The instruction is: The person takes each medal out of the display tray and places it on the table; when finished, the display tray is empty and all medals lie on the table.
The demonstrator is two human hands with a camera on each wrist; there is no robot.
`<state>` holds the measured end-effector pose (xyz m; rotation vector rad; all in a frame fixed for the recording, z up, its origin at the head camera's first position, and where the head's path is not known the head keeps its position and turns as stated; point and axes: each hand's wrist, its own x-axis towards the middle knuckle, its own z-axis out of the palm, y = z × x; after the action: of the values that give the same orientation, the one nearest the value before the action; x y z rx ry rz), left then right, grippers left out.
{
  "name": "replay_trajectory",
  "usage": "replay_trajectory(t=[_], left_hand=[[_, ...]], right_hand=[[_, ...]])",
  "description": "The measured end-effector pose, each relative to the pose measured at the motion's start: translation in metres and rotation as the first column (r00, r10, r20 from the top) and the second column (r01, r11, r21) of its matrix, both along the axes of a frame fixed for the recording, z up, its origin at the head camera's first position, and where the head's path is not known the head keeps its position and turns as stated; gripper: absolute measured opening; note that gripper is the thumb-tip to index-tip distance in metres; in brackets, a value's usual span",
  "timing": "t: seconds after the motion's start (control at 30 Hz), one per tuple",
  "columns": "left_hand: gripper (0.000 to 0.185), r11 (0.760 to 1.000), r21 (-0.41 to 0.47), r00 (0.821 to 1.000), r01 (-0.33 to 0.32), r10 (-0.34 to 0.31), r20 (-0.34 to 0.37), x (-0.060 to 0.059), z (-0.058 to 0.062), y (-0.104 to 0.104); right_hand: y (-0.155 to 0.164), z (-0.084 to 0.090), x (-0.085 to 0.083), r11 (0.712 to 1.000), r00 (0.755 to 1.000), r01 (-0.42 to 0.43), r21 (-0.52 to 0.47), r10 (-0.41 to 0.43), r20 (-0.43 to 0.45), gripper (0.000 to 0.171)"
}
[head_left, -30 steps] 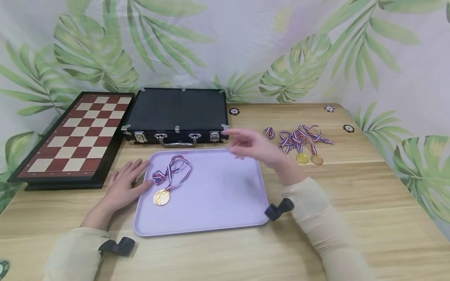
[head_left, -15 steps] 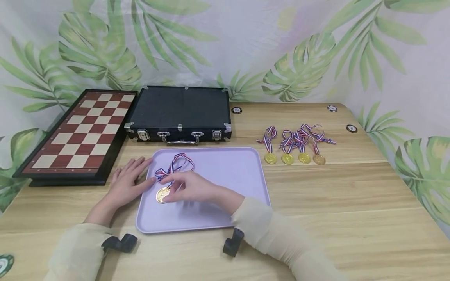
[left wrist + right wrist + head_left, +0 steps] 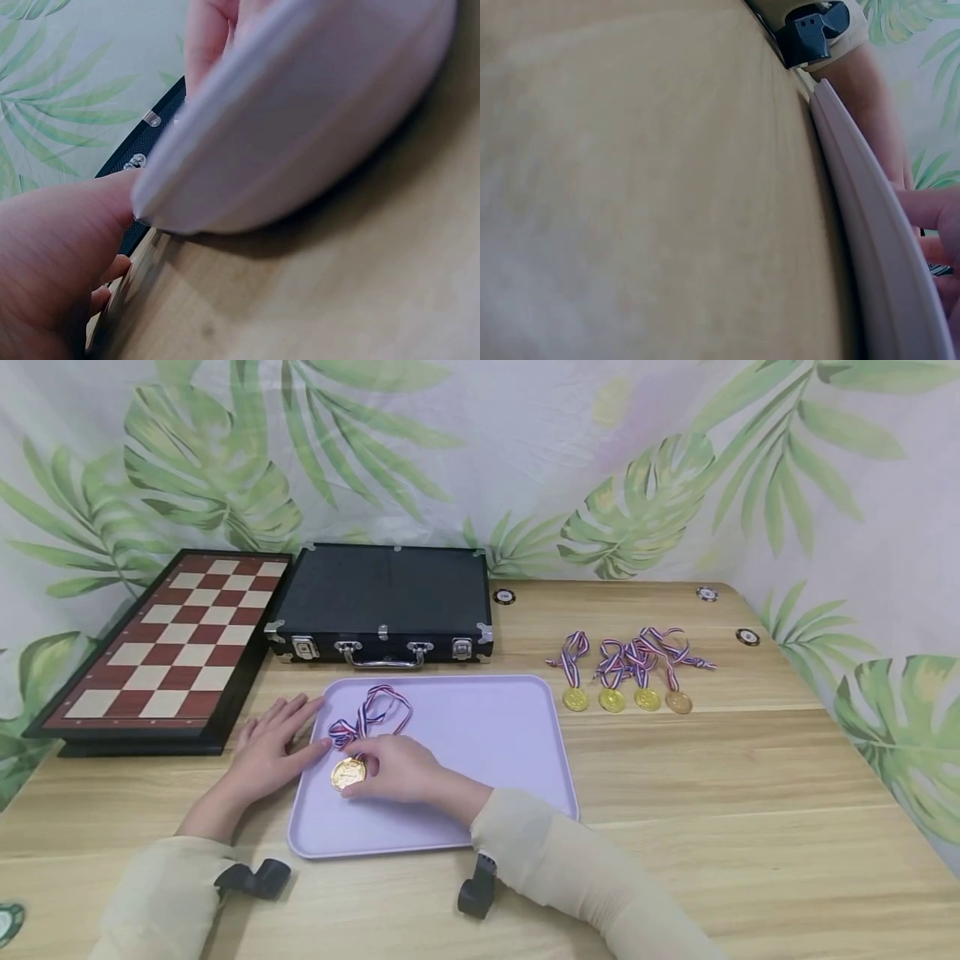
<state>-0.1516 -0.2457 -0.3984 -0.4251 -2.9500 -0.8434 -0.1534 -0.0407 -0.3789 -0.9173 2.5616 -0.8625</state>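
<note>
Gold medal (image 3: 348, 772) with red-white-blue ribbon (image 3: 371, 714) lies flat in the lilac tray (image 3: 487, 735), in the tray's left half, ribbon looped toward the tray's far edge. Right hand (image 3: 397, 768) is on the tray, fingertips curled onto the medal's right edge; grip reads as a pinch on the disc, thumb side hidden. Left hand (image 3: 270, 752) lies flat on the bench (image 3: 750, 810) just left of the tray, fingers straight, tips touching the tray's left rim near the ribbon; nothing held. Left wrist view confirms fingers (image 3: 60, 255) against the tray rim (image 3: 300, 127). Right wrist view shows mostly bench top and the tray edge (image 3: 877, 247), grip not readable there.

Outward from the tray:
- Behind it, touching-close: black case (image 3: 382, 602) with metal corners, latches and handle, lid down.
- Left of the case: red-and-cream chessboard (image 3: 161, 647), flat, black frame.
- Right of the tray: four more medals (image 3: 626, 697) in a row, ribbons tangled behind them.
- Farther back and right: three poker chips (image 3: 504, 597) scattered on the bench, well apart.

Surface: light wood-grain bench, matte, plank seams visible. Room: bench backs onto a pale backdrop (image 3: 525, 443) printed with green palm and monstera leaves, wrapping round the right side too. Both forearms in beige sleeves, black camera mounts at the wrists.
</note>
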Motion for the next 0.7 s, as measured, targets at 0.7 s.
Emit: replay_trajectory(t=[0.7], left_hand=[[0.06,1.0,0.012,1.0,0.002,-0.002,-0.031,-0.0021,-0.0071,-0.0015]], right_hand=[[-0.0011,0.0012,0.0089,0.985,0.988,-0.101,0.139,0.116,-0.104,0.04]])
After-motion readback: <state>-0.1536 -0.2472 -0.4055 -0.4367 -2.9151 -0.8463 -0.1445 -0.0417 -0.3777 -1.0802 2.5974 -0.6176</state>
